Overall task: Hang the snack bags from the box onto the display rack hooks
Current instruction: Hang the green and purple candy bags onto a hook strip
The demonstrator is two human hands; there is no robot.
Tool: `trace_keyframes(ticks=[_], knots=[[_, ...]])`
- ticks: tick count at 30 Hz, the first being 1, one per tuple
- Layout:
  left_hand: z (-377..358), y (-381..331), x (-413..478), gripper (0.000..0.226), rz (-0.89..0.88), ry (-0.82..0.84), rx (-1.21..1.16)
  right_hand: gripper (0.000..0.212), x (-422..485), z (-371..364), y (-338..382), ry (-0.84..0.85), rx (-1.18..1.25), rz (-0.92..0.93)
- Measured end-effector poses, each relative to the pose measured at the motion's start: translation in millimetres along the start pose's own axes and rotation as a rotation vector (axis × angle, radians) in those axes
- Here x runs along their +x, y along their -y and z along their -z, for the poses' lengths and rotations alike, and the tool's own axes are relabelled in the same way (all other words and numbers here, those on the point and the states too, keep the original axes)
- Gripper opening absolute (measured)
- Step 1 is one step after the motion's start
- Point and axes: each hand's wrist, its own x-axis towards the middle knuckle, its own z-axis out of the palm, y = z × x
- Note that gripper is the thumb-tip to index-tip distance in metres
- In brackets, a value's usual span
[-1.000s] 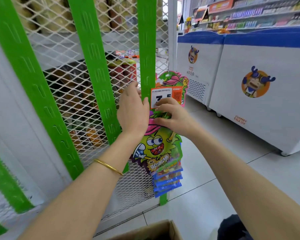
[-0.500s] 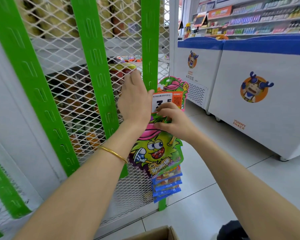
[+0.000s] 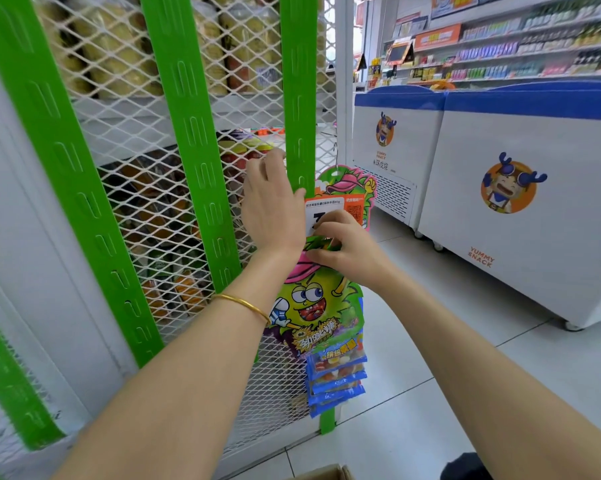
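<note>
White shop floor tiles (image 3: 413, 341) and chest freezers (image 3: 520, 202) lie behind a mesh display rack (image 3: 136, 161) with green slotted strips. Right hand (image 3: 347, 251) pinches the top of a hanging snack bag (image 3: 312, 306) just under the price tag (image 3: 333, 211). Left hand (image 3: 271, 206) lies flat and unclenched against the rightmost strip (image 3: 299, 98), beside that tag; more bags (image 3: 337, 382) hang stacked behind, and a cardboard box (image 3: 326, 474) corner shows below.

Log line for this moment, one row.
stage: hanging | left hand: flat against green strip | right hand: pinching snack bags below price tag

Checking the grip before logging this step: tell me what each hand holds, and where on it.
Right hand pinches the snack bag near its top, under the price tag. Left hand rests flat on the rack, holding nothing visible.
</note>
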Motion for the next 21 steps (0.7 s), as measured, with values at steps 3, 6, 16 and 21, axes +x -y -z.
trace_keyframes(ticks=[3, 6, 16, 21], knots=[[0.6, -0.6, 1.6, 0.048, 0.015, 0.002, -0.034, 0.025, -0.6, 0.2, 1.1, -0.001, 0.0, 0.001], [0.3, -0.3, 3.3, 0.041, 0.043, 0.021, -0.07, 0.027, -2.9, -0.3, -2.1, 0.005, 0.009, -0.021], [3.5, 27.7, -37.1, 0.023, 0.103, 0.152, -0.118, 0.03, -17.0, 0.2, -18.7, -0.02, 0.06, -0.139], [4.1, 27.4, -52.5, 0.02, 0.168, 0.226, -0.16, 0.033, -18.2, -3.7, -17.5, 0.027, 0.024, -0.132]])
